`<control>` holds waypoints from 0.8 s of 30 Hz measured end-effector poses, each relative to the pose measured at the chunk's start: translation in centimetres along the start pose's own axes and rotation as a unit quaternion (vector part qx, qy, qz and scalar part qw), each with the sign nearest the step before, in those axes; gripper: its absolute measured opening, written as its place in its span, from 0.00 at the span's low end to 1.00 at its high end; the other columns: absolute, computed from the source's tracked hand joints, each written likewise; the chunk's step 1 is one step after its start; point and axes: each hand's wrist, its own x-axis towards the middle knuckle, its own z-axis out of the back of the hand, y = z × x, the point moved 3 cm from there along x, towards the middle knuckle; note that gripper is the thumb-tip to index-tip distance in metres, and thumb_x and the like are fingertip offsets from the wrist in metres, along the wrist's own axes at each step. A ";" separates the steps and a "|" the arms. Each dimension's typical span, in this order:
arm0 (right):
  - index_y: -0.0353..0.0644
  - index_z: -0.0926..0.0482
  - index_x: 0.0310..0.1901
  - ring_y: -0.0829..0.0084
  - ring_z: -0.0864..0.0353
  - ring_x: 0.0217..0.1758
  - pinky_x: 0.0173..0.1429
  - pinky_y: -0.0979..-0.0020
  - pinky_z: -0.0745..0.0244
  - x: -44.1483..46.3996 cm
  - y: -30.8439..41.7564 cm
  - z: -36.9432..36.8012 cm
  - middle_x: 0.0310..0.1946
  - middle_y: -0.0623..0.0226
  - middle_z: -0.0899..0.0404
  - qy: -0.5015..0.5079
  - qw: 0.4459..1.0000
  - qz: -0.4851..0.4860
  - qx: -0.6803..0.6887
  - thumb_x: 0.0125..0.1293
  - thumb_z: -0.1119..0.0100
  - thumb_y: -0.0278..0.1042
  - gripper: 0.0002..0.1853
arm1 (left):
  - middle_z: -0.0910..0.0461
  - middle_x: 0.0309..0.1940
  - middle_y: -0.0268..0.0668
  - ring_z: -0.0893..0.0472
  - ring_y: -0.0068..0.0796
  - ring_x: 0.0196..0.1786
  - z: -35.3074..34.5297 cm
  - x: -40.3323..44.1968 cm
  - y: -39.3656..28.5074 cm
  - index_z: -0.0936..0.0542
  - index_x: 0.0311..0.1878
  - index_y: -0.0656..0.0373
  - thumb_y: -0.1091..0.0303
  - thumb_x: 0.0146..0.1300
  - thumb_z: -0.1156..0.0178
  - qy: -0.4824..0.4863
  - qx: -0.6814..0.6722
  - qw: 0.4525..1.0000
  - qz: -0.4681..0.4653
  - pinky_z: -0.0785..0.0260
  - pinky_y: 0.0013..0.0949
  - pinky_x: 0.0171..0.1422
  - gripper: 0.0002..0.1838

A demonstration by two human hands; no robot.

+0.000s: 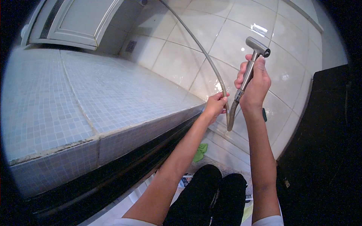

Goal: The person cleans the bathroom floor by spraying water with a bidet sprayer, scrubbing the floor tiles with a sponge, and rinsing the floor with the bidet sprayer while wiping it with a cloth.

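Observation:
My right hand [255, 81] is wrapped round the handle of a metal handheld sprayer [257, 46], its head tilted up and to the right. From the handle's lower end a flexible metal hose [208, 56] loops down, then back up past my left hand [217, 106] and away to the top of the view. The fingers of my left hand pinch this hose a little above the loop. Beneath both hands lies a wet, pale tiled floor [211, 37] with shiny patches of water.
A ledge covered in small blue tiles [113, 90] fills the left side. Behind it stands a white cabinet door [79, 20]. A floor drain [131, 46] is near its base. On the right rises a dark panel [324, 124]. A green cloth [200, 151] lies near my knees.

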 end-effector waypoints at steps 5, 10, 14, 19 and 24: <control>0.36 0.31 0.44 0.84 0.35 0.15 0.16 0.81 0.40 -0.4 -1.1 -0.3 0.20 0.71 0.32 0.018 0.999 -0.043 0.012 0.71 0.60 0.50 0.22 | 0.29 0.30 0.29 0.28 0.19 0.30 -0.1 0.6 0.3 0.25 0.52 0.58 0.68 0.65 0.49 0.032 -0.023 0.999 -0.023 0.29 0.28 0.34 0.14; 0.36 0.32 0.44 0.84 0.35 0.14 0.15 0.80 0.39 -0.8 -1.4 -0.5 0.20 0.71 0.32 0.026 0.999 -0.035 0.013 0.71 0.61 0.51 0.22 | 0.27 0.30 0.30 0.26 0.20 0.31 -0.2 0.2 -0.4 0.27 0.54 0.59 0.70 0.65 0.51 0.026 -0.003 0.999 -0.019 0.28 0.29 0.35 0.15; 0.36 0.32 0.44 0.84 0.35 0.14 0.15 0.80 0.38 -0.8 -1.7 -0.3 0.21 0.71 0.32 0.046 0.998 -0.040 0.011 0.71 0.62 0.51 0.22 | 0.22 0.29 0.32 0.25 0.20 0.29 -0.5 -0.6 -1.0 0.22 0.42 0.61 0.70 0.58 0.45 0.004 -0.035 0.999 -0.030 0.32 0.26 0.32 0.10; 0.36 0.30 0.42 0.85 0.35 0.13 0.14 0.81 0.39 -0.9 -2.1 -0.4 0.20 0.72 0.32 0.057 0.997 -0.057 0.016 0.71 0.62 0.51 0.22 | 0.22 0.29 0.32 0.24 0.21 0.29 -0.3 -0.7 -0.7 0.22 0.42 0.60 0.70 0.58 0.44 -0.005 -0.035 0.999 -0.038 0.31 0.26 0.32 0.10; 0.37 0.28 0.40 0.85 0.35 0.13 0.15 0.81 0.39 -0.9 -2.7 -0.4 0.19 0.73 0.31 0.069 0.995 -0.070 0.015 0.71 0.61 0.51 0.22 | 0.22 0.30 0.32 0.24 0.21 0.30 -0.2 -0.4 -0.3 0.22 0.43 0.60 0.70 0.58 0.44 -0.011 -0.036 0.998 -0.040 0.31 0.27 0.33 0.11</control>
